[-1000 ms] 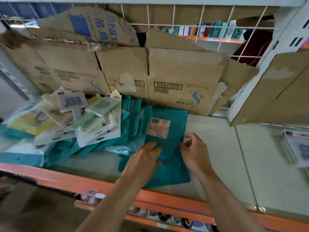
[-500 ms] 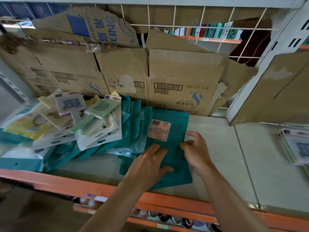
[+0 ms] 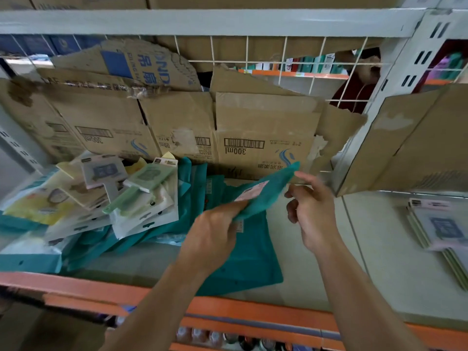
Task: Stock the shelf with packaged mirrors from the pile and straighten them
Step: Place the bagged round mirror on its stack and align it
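Flattened cardboard (image 3: 266,138) printed "300ml" stands upright. Above it runs a white wire grid (image 3: 286,62). Behind the grid, up right of the cardboard, is a person in dark red (image 3: 354,92).

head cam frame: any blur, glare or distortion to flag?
Head view: motion blur on the raised teal packet and the right hand; left hand, whose grip holds the packet, is sharper. Head view: wide-angle distortion leans the upright; the pile goes soft towards the left edge. Head view: flat light, no hard glare.
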